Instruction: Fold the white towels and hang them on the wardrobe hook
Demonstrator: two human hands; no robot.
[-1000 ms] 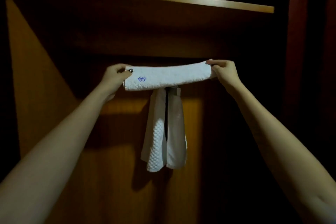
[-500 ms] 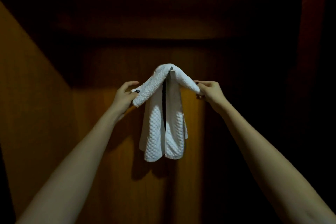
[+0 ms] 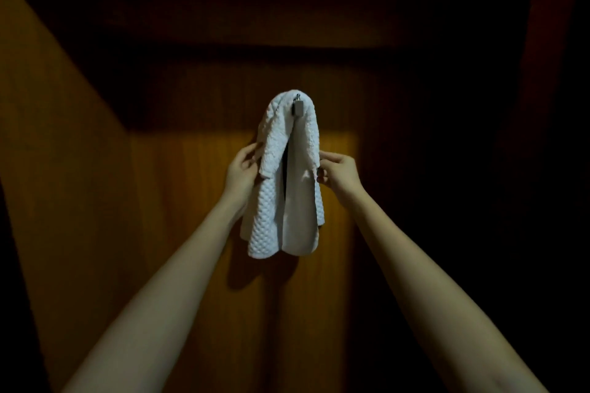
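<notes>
Dim wooden wardrobe (image 3: 191,201); back panel lit amber, rest in shadow.

Change vs 1 s ago: top towel (image 3: 274,134) was stretched level in front of hook (image 3: 297,107). Now draped over it, both ends hanging.

L hand (image 3: 242,169) grips its left end, R hand (image 3: 338,171) pinches right end. Hands sit close on either side, not yet let go.

Meaning, as I judge: this towel is hung, only release and tidying left.

Count:
- 2 white towels, both on hook; top towel shorter, lying over under towel (image 3: 271,226)
- 1 hook
- 2 hands
- No other towels in view
</notes>
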